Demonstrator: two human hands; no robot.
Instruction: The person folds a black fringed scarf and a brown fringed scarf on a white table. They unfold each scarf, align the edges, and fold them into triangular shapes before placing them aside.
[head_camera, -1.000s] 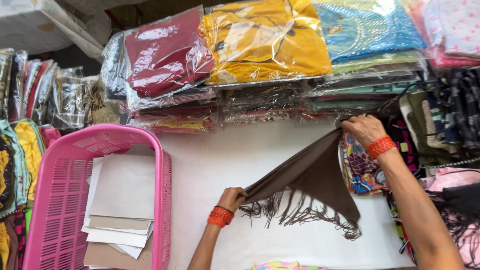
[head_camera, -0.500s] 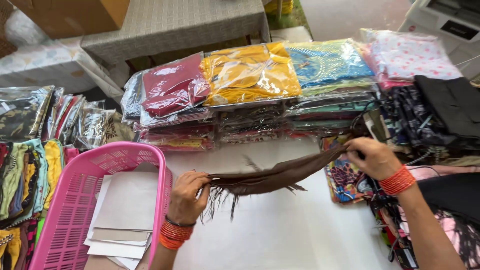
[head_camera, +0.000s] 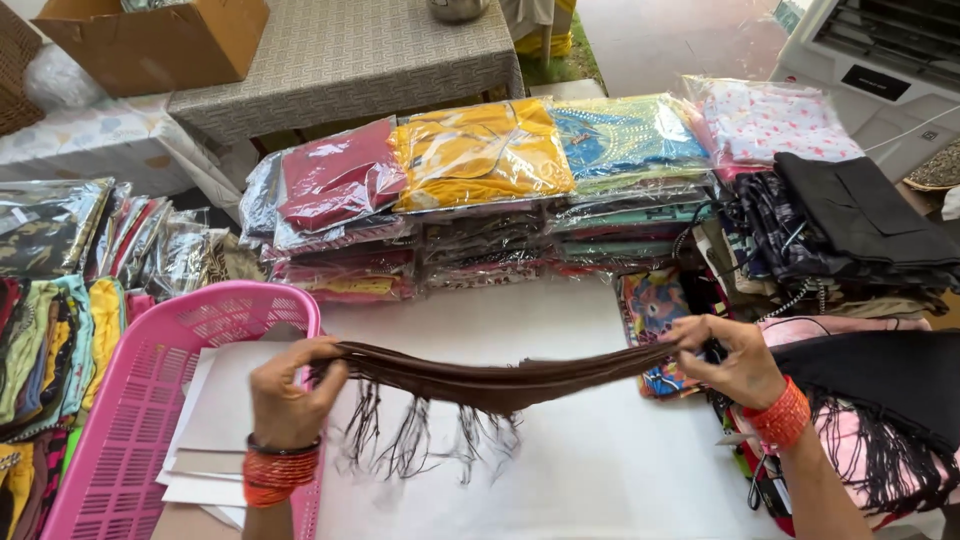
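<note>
Brown fringed scarf (head_camera: 500, 382) is held up over the white bench (head_camera: 600, 470), stretched out long between both hands and sagging a bit in the middle. Left hand (head_camera: 290, 385) grip is clamped on the left end of the cloth, just by the rim of the pink plastic basket (head_camera: 130, 420). Right hand (head_camera: 725, 355) grip is pinched on the right end, near a colourful printed packet (head_camera: 655, 310).

Progress, judging from how it lies: the cloth is gathered lengthwise into a narrow band, so the long fold looks done. Fringe tassels (head_camera: 420, 445) hang loose underneath, not tucked. It is not yet folded short end to end, not laid on the bench, not bagged. So roughly midway, I'd say.

Around: white paper sheets (head_camera: 225, 400) lie in and beside the basket. Behind the bench, stacks of bagged garments: maroon (head_camera: 335, 180), yellow (head_camera: 480, 150), blue (head_camera: 625, 135). Black fringed cloth (head_camera: 880, 400) lies at right under the right forearm. Orange bangles on both wrists.
</note>
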